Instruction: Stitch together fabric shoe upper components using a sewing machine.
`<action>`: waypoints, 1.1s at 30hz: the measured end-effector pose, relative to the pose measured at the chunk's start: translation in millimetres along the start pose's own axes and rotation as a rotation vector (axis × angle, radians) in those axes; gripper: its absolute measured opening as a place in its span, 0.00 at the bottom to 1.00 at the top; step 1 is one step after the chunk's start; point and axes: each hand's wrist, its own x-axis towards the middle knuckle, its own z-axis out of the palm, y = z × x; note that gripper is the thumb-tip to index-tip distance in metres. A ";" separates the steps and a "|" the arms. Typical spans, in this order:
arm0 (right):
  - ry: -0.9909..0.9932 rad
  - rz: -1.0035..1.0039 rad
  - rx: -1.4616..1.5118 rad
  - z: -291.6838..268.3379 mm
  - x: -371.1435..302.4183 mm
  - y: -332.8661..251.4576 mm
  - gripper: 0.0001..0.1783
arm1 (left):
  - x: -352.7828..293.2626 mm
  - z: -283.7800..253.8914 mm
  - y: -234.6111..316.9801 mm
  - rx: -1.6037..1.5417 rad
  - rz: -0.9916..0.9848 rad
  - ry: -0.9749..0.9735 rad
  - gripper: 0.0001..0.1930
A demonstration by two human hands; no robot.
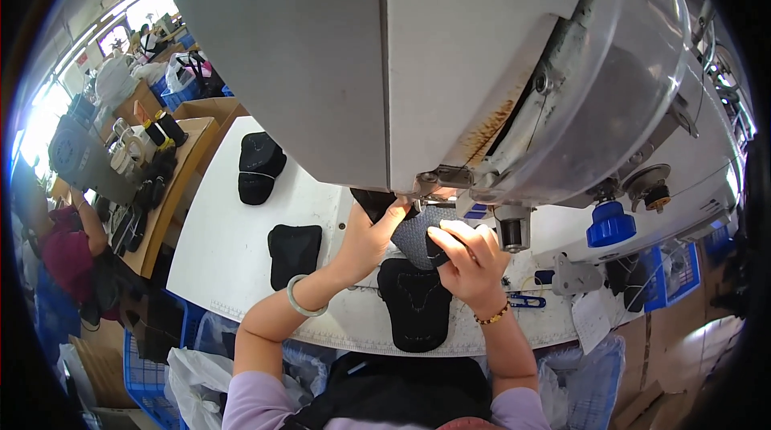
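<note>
A fabric piece with a grey textured face (411, 239) and black padded parts lies under the head of an industrial sewing machine (321, 52). My left hand (369, 239) grips its left side, thumb close to the needle area; the other fingers are mostly hidden. At the right, my right hand (472, 263) pinches the piece's black edge with bent fingers. Just below it, nearest me, lies a black padded piece (414, 305) with light stitch lines. Another black padded piece (295, 256) rests left of my left wrist, and stitched black pieces (261, 167) lie farther back.
Blue-handled thread snips (526, 301) lie on the white table (217, 237) by my right wrist. A blue knob (610, 224) hangs from the machine at right. Blue crates (152, 374) stand below the table. At far left, a person in a dark red top (71, 245) works.
</note>
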 end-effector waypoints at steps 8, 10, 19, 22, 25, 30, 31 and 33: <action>-0.006 -0.004 0.084 -0.6 7.5 -5.3 0.24 | -2.6 5.6 5.9 0.012 0.024 0.075 0.10; -0.012 0.007 0.083 -2.9 7.4 -5.8 0.22 | -3.0 6.8 3.8 0.034 0.032 0.086 0.10; -0.018 0.157 0.001 -1.9 -1.6 0.0 0.17 | -12.3 31.0 -0.3 0.113 0.099 0.303 0.08; 0.033 0.208 -0.017 1.9 -5.0 10.6 0.17 | -14.1 40.8 -2.6 0.143 0.121 0.369 0.07; 0.069 0.278 0.005 3.4 -5.5 10.5 0.15 | -14.0 47.3 -7.2 0.105 0.152 0.495 0.06; 0.139 0.488 0.087 10.9 -1.0 11.4 0.07 | -14.7 47.5 -6.8 0.255 0.308 0.509 0.05; 0.155 0.585 0.159 13.2 -4.5 12.3 0.06 | -16.4 47.0 -5.4 0.255 0.306 0.503 0.05; 0.178 0.612 0.205 15.7 -11.0 13.1 0.04 | -21.5 42.2 -3.5 -0.008 0.150 0.467 0.07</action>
